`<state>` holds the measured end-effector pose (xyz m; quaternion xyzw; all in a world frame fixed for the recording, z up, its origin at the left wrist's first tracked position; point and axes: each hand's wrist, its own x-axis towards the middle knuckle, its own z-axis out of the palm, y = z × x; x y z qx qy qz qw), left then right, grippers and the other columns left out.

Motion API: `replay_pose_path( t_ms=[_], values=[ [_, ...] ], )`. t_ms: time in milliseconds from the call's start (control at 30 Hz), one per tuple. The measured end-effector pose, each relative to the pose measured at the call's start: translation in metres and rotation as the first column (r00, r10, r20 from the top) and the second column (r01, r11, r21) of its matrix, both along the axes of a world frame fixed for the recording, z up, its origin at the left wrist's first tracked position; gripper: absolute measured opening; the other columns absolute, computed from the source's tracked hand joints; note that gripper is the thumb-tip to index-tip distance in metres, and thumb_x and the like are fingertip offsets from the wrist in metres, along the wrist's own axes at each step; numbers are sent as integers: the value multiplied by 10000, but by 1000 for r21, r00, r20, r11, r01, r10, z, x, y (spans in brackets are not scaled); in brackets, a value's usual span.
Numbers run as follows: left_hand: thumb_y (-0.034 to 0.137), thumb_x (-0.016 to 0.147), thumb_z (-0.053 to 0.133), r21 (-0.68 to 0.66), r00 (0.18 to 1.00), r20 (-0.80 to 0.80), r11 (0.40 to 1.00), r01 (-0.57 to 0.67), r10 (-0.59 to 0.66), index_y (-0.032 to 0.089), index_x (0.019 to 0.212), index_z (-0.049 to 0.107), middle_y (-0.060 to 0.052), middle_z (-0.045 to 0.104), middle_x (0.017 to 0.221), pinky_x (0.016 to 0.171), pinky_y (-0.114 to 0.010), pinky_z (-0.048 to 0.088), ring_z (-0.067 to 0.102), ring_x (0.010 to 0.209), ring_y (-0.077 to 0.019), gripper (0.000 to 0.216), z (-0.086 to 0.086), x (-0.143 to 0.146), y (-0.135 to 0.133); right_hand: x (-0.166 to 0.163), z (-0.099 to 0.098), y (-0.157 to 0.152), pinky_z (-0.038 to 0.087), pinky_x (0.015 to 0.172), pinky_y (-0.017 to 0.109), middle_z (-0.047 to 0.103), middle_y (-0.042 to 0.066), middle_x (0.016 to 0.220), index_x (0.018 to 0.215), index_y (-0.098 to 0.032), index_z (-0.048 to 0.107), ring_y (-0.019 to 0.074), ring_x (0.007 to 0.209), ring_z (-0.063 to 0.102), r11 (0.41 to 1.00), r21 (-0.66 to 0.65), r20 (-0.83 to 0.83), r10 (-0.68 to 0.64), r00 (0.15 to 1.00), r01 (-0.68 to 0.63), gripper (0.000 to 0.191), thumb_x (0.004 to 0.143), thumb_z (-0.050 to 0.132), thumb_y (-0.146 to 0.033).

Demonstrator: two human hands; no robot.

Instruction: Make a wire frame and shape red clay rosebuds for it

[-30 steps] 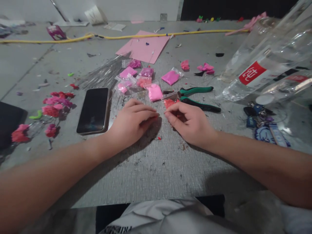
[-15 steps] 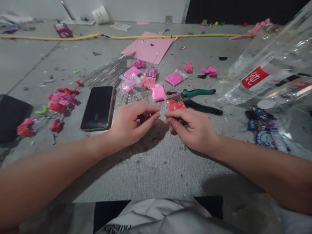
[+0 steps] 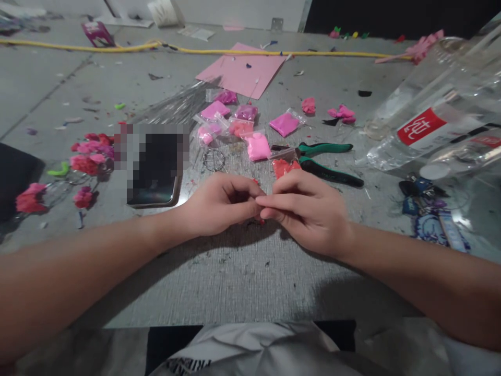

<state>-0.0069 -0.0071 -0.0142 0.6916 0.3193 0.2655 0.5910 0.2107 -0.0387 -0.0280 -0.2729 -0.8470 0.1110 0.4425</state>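
Note:
Over the near middle of the table, the fingertips of my left hand (image 3: 227,203) and my right hand (image 3: 309,211) meet in a pinch. Both are closed, and whatever is between them is too small or hidden to make out. A bit of red shows just behind my left fingers. Close beyond my right hand lies a small bag of red clay (image 3: 285,167), partly covered by it. Green-handled pliers (image 3: 329,162) rest to its right. Several bags of pink and purple clay, among them a bright pink one (image 3: 258,148), lie past my hands, near a coil of thin wire (image 3: 214,160).
A phone (image 3: 156,177), partly pixelated, lies left of my hands. Pink and red clay flowers (image 3: 88,162) sit farther left. Thin metal wires (image 3: 176,102) and a pink sheet (image 3: 242,70) lie beyond. Clear bottles (image 3: 422,125) lie at right. A yellow cable (image 3: 235,52) crosses the back.
My two hands have come together, so the fingertips that were slightly apart now touch. The view has shifted a little. Part of the phone is now pixelated.

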Motion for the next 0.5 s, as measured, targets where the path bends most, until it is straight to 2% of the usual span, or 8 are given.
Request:
replay_pose_path(
  t_ms=[267, 367, 500],
  values=[
    [241, 884, 739, -112, 1000, -2, 994, -8, 8, 134, 768, 731, 20, 590, 558, 411, -155, 319, 451, 456, -52, 158, 2, -2, 2, 4, -4, 3, 560, 727, 287, 655, 48, 996, 1193, -203, 755, 131, 859, 617, 998, -34, 21, 60, 998, -59, 206, 994, 706, -210],
    [211, 873, 739, -150, 1000, 14, 989, -8, 10, 123, 754, 734, 2, 656, 622, 423, -149, 344, 468, 461, -42, 148, 3, -1, 3, 4, -3, 3, 569, 738, 287, 665, 72, 1011, 1188, -165, 761, 142, 903, 633, 997, -32, 15, 67, 998, -67, 214, 988, 684, -153],
    [154, 843, 733, -153, 1000, 22, 988, 2, 1, 134, 746, 757, -9, 708, 651, 507, -156, 433, 580, 541, -70, 102, 3, -1, 5, 3, -2, 4, 587, 771, 274, 690, 75, 998, 1143, -143, 781, 131, 903, 655, 994, -52, -22, 92, 996, -93, 199, 964, 701, -107]
  ],
)
